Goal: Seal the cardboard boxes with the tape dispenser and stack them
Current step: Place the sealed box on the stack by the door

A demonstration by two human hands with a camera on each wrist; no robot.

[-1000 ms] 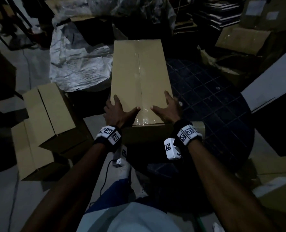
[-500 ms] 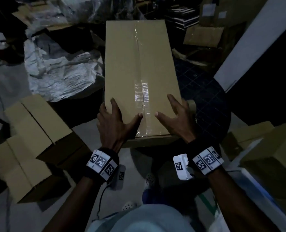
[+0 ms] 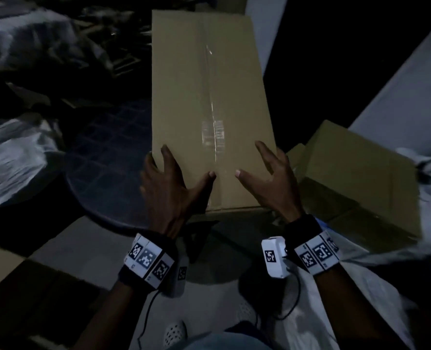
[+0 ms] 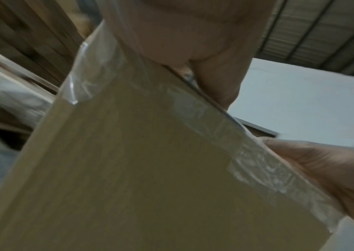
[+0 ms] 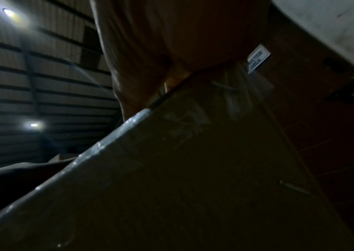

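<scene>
Both hands hold the near end of the long cardboard box (image 3: pixel 209 102): the left hand (image 3: pixel 167 190) at its near left corner, the right hand (image 3: pixel 272 183) at its near right corner, each grip spread wide with thumb on top. Clear tape (image 3: pixel 213 132) runs along its top seam. Another cardboard box (image 3: pixel 360 178) lies just beyond on the right.

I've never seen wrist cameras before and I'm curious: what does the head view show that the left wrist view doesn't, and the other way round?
Only the head view shows the box's whole top face, the other cardboard box to the right, the round dark table and the tagged wristbands.

Only the left wrist view shows the near end of the box from below, tape wrapped over its edges, and a ribbed ceiling.

Both show the taped box held at its near end by the left hand and right hand.
</scene>
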